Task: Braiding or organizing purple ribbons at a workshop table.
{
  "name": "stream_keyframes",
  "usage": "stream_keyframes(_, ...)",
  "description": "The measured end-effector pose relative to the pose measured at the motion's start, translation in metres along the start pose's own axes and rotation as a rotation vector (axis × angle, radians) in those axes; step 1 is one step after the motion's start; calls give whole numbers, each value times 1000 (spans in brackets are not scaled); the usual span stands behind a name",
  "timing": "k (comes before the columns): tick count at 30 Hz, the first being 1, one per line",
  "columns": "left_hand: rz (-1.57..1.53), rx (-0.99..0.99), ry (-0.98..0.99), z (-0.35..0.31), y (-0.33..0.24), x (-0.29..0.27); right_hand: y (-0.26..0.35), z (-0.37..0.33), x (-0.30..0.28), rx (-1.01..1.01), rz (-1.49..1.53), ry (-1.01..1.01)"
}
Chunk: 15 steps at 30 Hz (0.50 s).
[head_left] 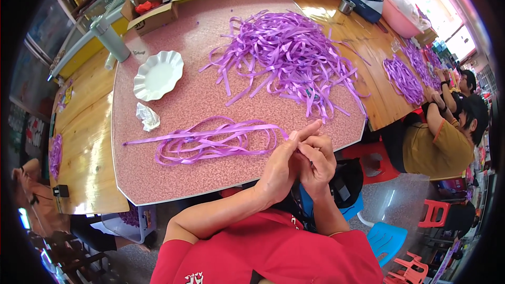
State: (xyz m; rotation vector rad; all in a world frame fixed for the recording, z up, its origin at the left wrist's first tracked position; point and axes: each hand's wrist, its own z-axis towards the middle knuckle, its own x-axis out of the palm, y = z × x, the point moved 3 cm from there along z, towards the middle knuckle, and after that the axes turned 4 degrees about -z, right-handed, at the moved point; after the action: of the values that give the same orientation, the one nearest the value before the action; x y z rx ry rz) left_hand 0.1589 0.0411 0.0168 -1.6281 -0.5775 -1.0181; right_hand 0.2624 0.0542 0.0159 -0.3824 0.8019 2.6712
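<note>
My left hand [280, 170] and my right hand [319, 164] meet just over the near right part of the pink speckled table [210, 181]. A purple ribbon [215, 142] lies in long loose loops to their left, and one strand runs up to my left thumb. Both hands are closed, thumbs and fingers pinched together around the ribbon's end, which is mostly hidden between them. One left finger points up and away to the right. Beyond my hands, a big tangled heap of purple ribbons [289, 55] covers the far right of the table.
A white scalloped dish [159, 75] and a crumpled white tissue [148, 117] sit at the left. Behind them stand a grey-green bottle [110, 39] and an open cardboard box [152, 13]. At the right, people sit by more ribbon bundles [404, 80], near a red stool [371, 163].
</note>
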Motion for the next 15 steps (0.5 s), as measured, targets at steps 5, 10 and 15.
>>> stream_keyframes(5, -100, 99, -7, 3, -8, -28, -14, -10, -11, 424, 417, -27)
stream_keyframes(10, -53, 193, -201, -17, -55, -81, -72, -14, -48, 725, 1446, -413)
stream_keyframes(15, 136, 385, -398, -61, -118, -142, -147, -36, -112, 692, 1443, -475)
